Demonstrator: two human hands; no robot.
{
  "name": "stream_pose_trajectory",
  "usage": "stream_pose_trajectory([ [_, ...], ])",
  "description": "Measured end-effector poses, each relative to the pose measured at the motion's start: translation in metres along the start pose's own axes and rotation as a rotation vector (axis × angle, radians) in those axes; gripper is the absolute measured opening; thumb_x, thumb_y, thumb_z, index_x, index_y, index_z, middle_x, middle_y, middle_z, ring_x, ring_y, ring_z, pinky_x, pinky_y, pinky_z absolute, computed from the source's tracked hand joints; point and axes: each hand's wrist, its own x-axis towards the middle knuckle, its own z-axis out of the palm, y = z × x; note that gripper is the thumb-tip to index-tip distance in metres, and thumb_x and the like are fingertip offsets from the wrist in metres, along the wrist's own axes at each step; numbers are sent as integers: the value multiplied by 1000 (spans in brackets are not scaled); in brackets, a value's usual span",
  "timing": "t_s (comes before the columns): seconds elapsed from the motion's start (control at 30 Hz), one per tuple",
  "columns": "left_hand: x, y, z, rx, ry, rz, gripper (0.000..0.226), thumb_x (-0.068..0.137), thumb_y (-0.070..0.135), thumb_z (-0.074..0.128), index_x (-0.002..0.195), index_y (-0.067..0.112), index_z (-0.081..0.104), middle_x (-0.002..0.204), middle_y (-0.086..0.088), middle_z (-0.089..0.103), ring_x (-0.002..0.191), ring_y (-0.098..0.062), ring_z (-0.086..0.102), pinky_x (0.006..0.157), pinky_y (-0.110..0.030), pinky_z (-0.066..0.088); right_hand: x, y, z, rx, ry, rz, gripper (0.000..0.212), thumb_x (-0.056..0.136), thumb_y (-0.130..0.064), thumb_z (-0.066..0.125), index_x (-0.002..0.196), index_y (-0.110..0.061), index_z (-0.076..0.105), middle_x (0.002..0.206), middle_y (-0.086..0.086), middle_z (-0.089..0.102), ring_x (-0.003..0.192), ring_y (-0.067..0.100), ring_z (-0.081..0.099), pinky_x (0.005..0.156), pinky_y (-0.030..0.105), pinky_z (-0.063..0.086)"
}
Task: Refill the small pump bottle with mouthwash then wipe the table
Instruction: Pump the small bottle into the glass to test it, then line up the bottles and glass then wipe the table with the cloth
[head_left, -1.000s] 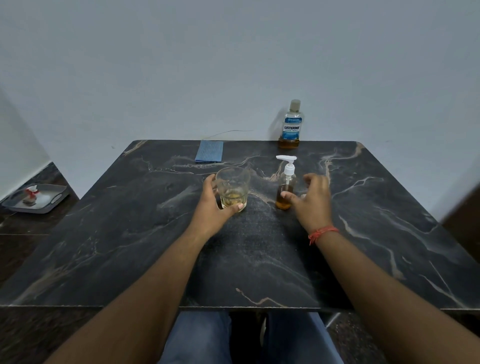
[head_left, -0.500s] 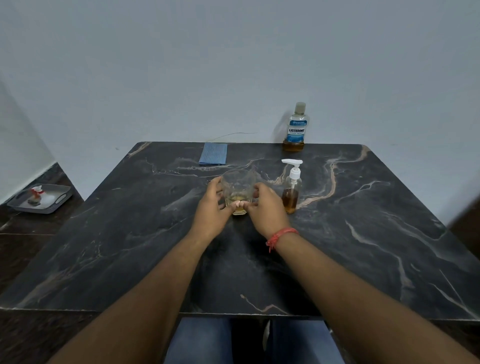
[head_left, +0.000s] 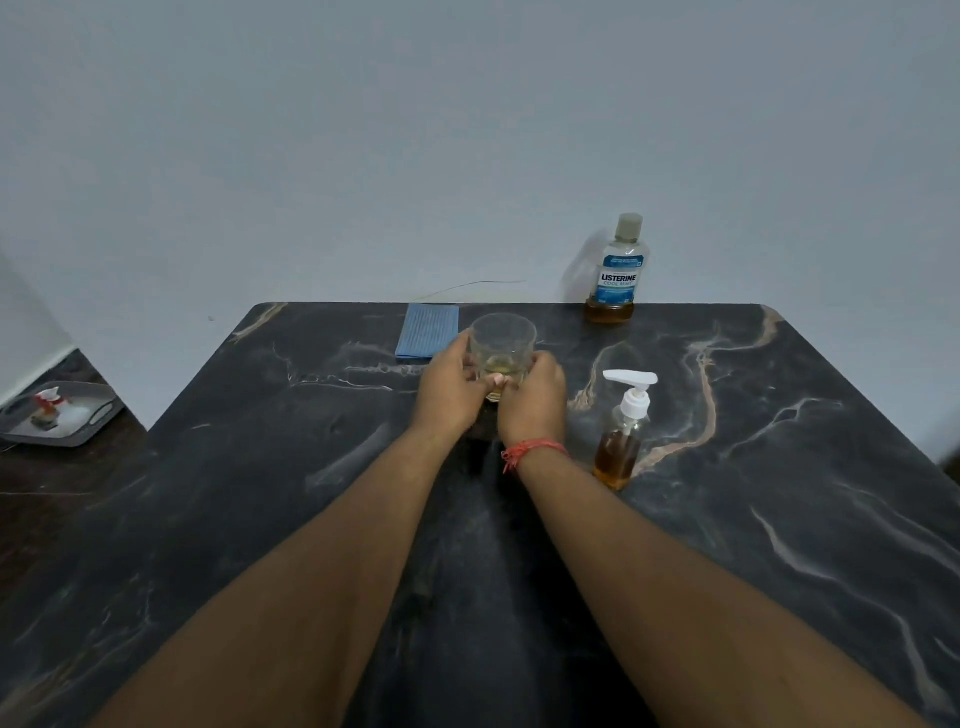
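A clear drinking glass (head_left: 503, 338) with a little pale yellow liquid sits between both my hands near the table's far middle. My left hand (head_left: 447, 395) grips its left side and my right hand (head_left: 535, 400) grips its right side, thumbs meeting in front. The small pump bottle (head_left: 621, 441), clear with a white pump and amber liquid in its lower half, stands upright just right of my right wrist. The mouthwash bottle (head_left: 621, 270) with a blue label stands capped at the far edge. A folded blue cloth (head_left: 423, 332) lies flat at the far edge, left of the glass.
The dark marble table (head_left: 779, 493) ends against a pale wall. On the floor at the left lies a grey tray (head_left: 88, 421) with a small red and white object on it.
My right hand left the pump bottle and joined my left hand on the glass. Both hands then carried the glass farther from me, towards the blue cloth.
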Motion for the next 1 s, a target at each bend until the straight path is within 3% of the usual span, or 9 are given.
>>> stream_pose_trajectory([
  [0.23,79,-16,10,42,31,-39,57,85,10,78,136,23,55,102,7,71,96,-8,68,88,-24,54,61,-8,44,69,1,65,26,91,-7,52,116,-10,58,116,5,55,93,17,55,81,29,46],
  [0.33,107,-23,13,42,39,-68,67,86,14,77,146,21,47,116,-1,72,105,-14,68,95,-32,54,83,-4,64,72,-29,67,40,92,-7,50,132,-10,51,127,7,54,108,22,58,95,37,51],
  [0.43,126,-28,16,56,37,-79,52,87,16,76,134,26,55,112,3,73,103,-14,68,94,-38,55,98,0,79,114,-48,88,49,91,-7,50,139,-11,46,136,8,51,118,24,56,103,39,48],
  [0.57,137,-27,16,14,32,-96,51,86,15,76,132,27,57,111,0,74,105,-17,68,92,-37,54,108,3,91,139,-61,104,54,89,-5,48,141,-16,45,140,6,51,121,25,55,104,44,48],
  [0.77,128,-16,9,8,20,-116,61,91,18,72,147,20,46,125,-5,67,113,-19,62,99,-38,50,105,-2,87,101,-99,97,60,86,1,46,143,-15,40,143,8,48,125,27,53,104,47,46],
  [0.87,110,-8,3,18,29,-150,66,97,25,65,155,18,34,140,-6,59,127,-21,55,105,-35,44,90,-10,75,81,-132,76,64,85,1,46,146,-16,37,148,7,44,127,27,51,106,46,45],
  [1.0,64,3,-8,65,55,-117,53,103,29,55,153,21,39,143,-6,56,127,-18,54,96,-25,39,52,-15,43,3,-219,-18,74,86,8,43,154,-16,26,160,5,26,139,25,39,114,42,37],
])
